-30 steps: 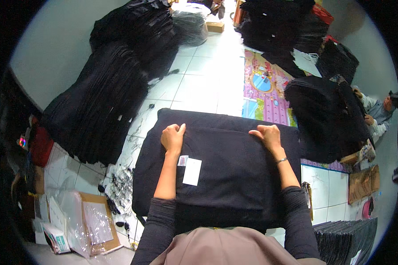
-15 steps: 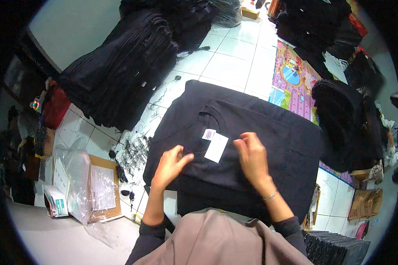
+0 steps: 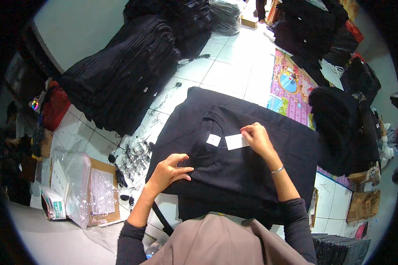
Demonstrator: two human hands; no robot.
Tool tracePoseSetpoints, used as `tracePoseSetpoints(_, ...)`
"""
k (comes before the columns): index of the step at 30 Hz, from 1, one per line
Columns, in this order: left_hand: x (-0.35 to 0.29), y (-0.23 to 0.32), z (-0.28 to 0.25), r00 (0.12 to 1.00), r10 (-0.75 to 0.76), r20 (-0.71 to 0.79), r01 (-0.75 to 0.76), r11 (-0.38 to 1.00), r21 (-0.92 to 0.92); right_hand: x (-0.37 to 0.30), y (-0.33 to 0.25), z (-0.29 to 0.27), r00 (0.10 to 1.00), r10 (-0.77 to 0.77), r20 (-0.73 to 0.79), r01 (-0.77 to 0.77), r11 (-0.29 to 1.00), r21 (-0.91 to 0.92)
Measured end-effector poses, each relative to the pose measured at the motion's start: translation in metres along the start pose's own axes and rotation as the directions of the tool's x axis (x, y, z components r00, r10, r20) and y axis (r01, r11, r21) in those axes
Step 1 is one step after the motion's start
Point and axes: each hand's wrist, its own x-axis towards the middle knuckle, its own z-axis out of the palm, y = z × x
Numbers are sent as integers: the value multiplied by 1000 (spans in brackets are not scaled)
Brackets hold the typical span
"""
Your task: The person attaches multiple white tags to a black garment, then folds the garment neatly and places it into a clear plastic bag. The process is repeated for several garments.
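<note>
A black T-shirt (image 3: 261, 172) lies spread before me, its round neckline toward the middle, on top of more black cloth. Inside the neckline sits a small white neck label (image 3: 213, 140). Beside it is a white hang tag (image 3: 235, 142), its right end pinched between the thumb and fingers of my right hand (image 3: 257, 137). My left hand (image 3: 169, 172) rests at the shirt's left part, below the neckline, fingers apart and holding nothing.
Tall stacks of black garments (image 3: 124, 66) stand at the far left, with more black piles (image 3: 340, 128) at the right on a colourful mat (image 3: 292, 86). At lower left are a cardboard piece (image 3: 112, 216) and clear plastic bags (image 3: 82, 194). Thread scraps (image 3: 137, 154) litter the tiled floor.
My right hand has taken hold of the hang tag and drawn it to the right, off the neck label. My left hand has shifted slightly down and its fingers have spread.
</note>
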Motion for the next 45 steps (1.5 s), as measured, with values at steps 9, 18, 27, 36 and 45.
tracePoseSetpoints(9,15,6,-11,806,388,447,-553,763,334,-116,-38,23,872,-481,92,482,876,4)
tracePoseSetpoints(18,23,39,26,983,96,157,-136,953,271,-150,-42,43,910,-399,111,403,794,-456)
tracePoseSetpoints(27,25,7,3,991,4,-137,-17,995,-99,-184,15,-57,962,-157,-223,90,955,-283)
tracePoseSetpoints(36,93,1,-5,890,-455,-39,341,719,-606,-198,12,-80,901,178,-396,-70,960,272)
tracePoseSetpoints(45,139,-61,58,627,-694,355,779,562,-278,-119,63,-60,964,149,-222,-208,938,-278)
